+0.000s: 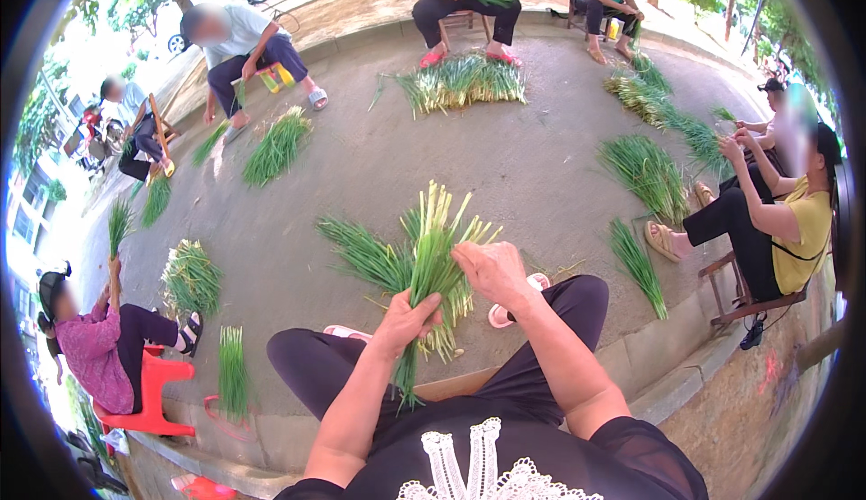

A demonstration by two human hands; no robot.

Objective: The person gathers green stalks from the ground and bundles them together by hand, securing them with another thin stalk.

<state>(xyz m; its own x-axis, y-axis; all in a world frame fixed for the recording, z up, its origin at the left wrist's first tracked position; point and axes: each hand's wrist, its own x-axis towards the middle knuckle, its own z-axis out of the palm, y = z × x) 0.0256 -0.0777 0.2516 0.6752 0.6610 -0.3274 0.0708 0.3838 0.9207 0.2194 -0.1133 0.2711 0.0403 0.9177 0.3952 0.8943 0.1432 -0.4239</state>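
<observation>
Upright in front of my lap, my left hand (pixel 408 320) holds a bunch of long green chives or similar leafy stalks (pixel 433 256), pale stem ends up, leaf tips hanging down. Close to its right side, my right hand (pixel 497 273) has its fingers pinched by the pale stems; some stalk ends stick out past the fingertips, and what exactly it grips is partly hidden. Beneath and behind the bunch, a loose pile of the same stalks (pixel 369 254) lies on the pavement between my feet, partly covered by the held bunch.
Around me several people sit on low chairs and stools, handling similar stalks. A tied-looking bundle (pixel 233 373) and a pile (pixel 191 276) lie at left, other piles (pixel 643 174) at right. A red plastic stool (pixel 150 398) stands left. A concrete kerb (pixel 649 381) runs beside me.
</observation>
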